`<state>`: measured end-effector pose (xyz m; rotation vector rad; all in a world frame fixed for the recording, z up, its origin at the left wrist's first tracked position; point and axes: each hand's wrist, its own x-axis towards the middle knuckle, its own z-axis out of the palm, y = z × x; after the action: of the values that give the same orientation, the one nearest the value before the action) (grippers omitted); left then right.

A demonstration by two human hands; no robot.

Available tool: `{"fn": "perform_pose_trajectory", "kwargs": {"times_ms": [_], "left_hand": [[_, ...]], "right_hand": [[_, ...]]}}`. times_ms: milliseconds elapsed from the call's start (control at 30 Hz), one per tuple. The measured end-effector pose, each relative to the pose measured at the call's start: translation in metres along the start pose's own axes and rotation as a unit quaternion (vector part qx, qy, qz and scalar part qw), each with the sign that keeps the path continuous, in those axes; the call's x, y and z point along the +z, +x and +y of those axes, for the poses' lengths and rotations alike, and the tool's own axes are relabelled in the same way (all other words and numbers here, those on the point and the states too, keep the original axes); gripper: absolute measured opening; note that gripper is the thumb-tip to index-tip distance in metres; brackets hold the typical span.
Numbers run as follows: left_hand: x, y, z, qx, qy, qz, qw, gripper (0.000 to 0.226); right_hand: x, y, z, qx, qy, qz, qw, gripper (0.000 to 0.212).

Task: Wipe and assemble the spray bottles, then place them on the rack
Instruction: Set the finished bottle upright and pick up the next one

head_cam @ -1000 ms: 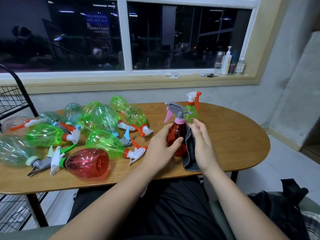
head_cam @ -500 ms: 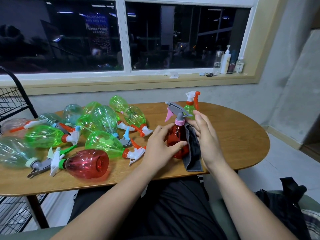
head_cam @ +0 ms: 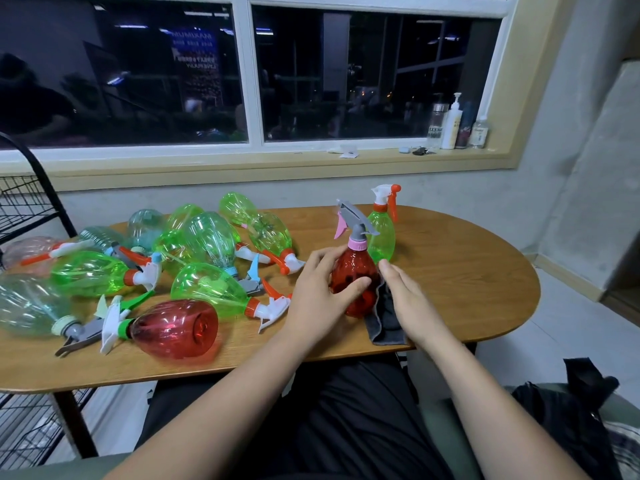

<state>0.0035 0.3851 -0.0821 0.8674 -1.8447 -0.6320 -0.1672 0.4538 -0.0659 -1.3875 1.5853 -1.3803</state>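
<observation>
Early days: gripping red bottle (head_cam: 350, 271) with left hand (head_cam: 320, 296), pressing cloth (head_cam: 386, 322) on it with flat right hand (head_cam: 410, 301); pile (head_cam: 211, 237) yet to wipe.

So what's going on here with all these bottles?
A seated person is wiping an upright red spray bottle on the wooden table. The left hand grips its body while the right hand presses a dark grey cloth against its side. A green spray bottle stands just behind it. Many other spray bottles lie on their sides to the left, and a black wire rack stands at the far left.
</observation>
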Motion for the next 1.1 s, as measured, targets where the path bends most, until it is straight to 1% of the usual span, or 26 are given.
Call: {"fn": "perform_pose_trajectory", "kwargs": {"times_ms": [67,133,167,233,267,433,500,567,600,667,700,800,900,967,1000,1033,1067,1100], "left_hand": [[-0.001,-0.001,-0.001,-0.006,-0.007,0.006,1.0,0.075],[-0.001,-0.001,-0.001,-0.005,-0.002,0.005,1.0,0.077],[-0.001,-0.001,-0.001,-0.002,0.0,0.005,1.0,0.077],[-0.001,-0.001,0.0,0.003,0.003,0.006,1.0,0.076],[-0.001,-0.001,0.0,0.002,0.004,0.006,1.0,0.076],[-0.001,-0.001,0.001,0.01,0.004,0.004,1.0,0.068],[-0.003,-0.002,0.003,0.007,0.012,-0.002,1.0,0.066],[-0.003,-0.002,0.006,-0.001,0.002,-0.005,1.0,0.064],[-0.003,-0.003,0.007,-0.006,-0.006,-0.003,1.0,0.063],[-0.002,-0.003,0.008,-0.018,-0.016,0.006,1.0,0.062],[-0.002,-0.003,0.008,-0.023,-0.017,0.01,1.0,0.061],[-0.002,-0.003,0.008,-0.023,-0.012,0.007,1.0,0.062],[-0.002,-0.002,0.007,-0.017,-0.022,-0.004,1.0,0.071],[-0.003,-0.001,0.006,-0.009,-0.013,-0.007,1.0,0.078],[-0.003,-0.001,0.005,-0.001,0.0,-0.003,1.0,0.08],[-0.003,-0.001,0.005,0.005,0.014,0.001,1.0,0.081],[-0.004,-0.001,0.005,0.006,0.022,0.005,1.0,0.082],[-0.004,-0.001,0.005,0.004,0.027,0.008,1.0,0.082]], "right_hand": [[-0.002,0.004,-0.006,0.021,0.009,-0.018,1.0,0.039],[-0.002,0.008,-0.013,0.025,0.022,-0.028,0.999,0.03],[-0.001,0.008,-0.018,0.016,0.024,-0.027,0.999,0.033],[0.001,0.004,-0.031,-0.017,0.013,-0.008,1.0,0.048],[0.001,0.001,-0.036,-0.032,0.007,0.001,0.999,0.051],[0.006,-0.002,-0.039,-0.083,0.054,0.035,0.995,0.061],[0.011,-0.004,-0.034,-0.094,0.046,0.043,0.994,0.057],[0.017,-0.007,-0.026,-0.093,0.035,0.038,0.994,0.049],[0.02,-0.008,-0.02,-0.087,0.028,0.035,0.995,0.049],[0.022,-0.009,-0.012,-0.07,-0.001,0.033,0.997,0.059],[0.021,-0.01,-0.01,-0.05,-0.016,0.027,0.998,0.06],[0.015,-0.008,-0.006,-0.018,-0.03,0.007,0.999,0.049],[0.012,-0.003,-0.017,0.0,0.004,0.001,1.0,0.049],[0.011,0.001,-0.028,0.01,0.009,-0.018,1.0,0.05],[0.011,0.001,-0.034,0.006,0.008,-0.03,0.999,0.052],[0.01,0.002,-0.039,-0.003,0.008,-0.038,0.999,0.06],[0.01,0.002,-0.045,-0.017,0.016,-0.036,0.999,0.07],[0.009,0.003,-0.049,-0.031,0.028,-0.026,0.999,0.074]]}}
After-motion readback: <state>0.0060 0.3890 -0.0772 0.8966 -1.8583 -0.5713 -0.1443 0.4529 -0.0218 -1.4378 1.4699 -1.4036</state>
